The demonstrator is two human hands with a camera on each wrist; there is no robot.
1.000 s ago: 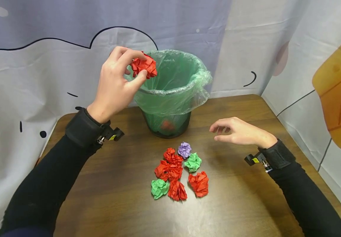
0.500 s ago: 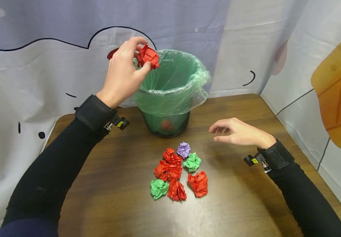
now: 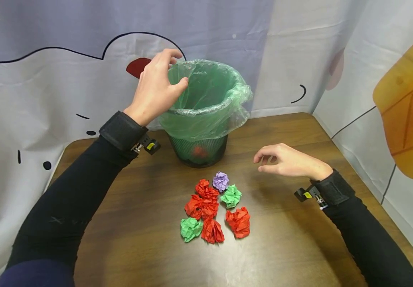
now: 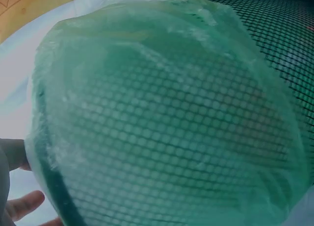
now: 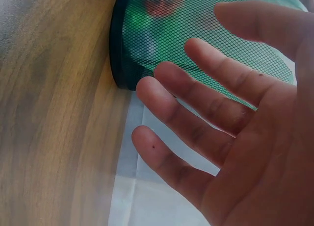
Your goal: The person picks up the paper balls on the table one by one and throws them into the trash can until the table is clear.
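Observation:
My left hand point(image 3: 159, 85) is over the left rim of a black mesh bin point(image 3: 200, 149), thumb and fingers spread apart with nothing between them. A green plastic liner point(image 3: 206, 123) lines the bin and folds over its rim. Through the mesh, red paper shows near the bottom. In the left wrist view, the liner point(image 4: 167, 113) fills most of the picture, fingertips at the lower left. My right hand point(image 3: 287, 160) hovers above the table to the right of the bin, fingers loosely bent and holding nothing. In the right wrist view its fingers point(image 5: 196, 123) are spread before the mesh.
In front of the bin, crumpled paper balls lie grouped on the wooden table point(image 3: 134, 239): several red ones point(image 3: 211, 230), a purple one point(image 3: 221, 181), and two green ones, one at right point(image 3: 231, 196). A printed curtain point(image 3: 41, 95) hangs close behind the table.
The red paper ball that my left hand pinched over the bin's rim is gone from its fingers, which have opened. The left hand shifted slightly up and right. My right hand stays nearly still.

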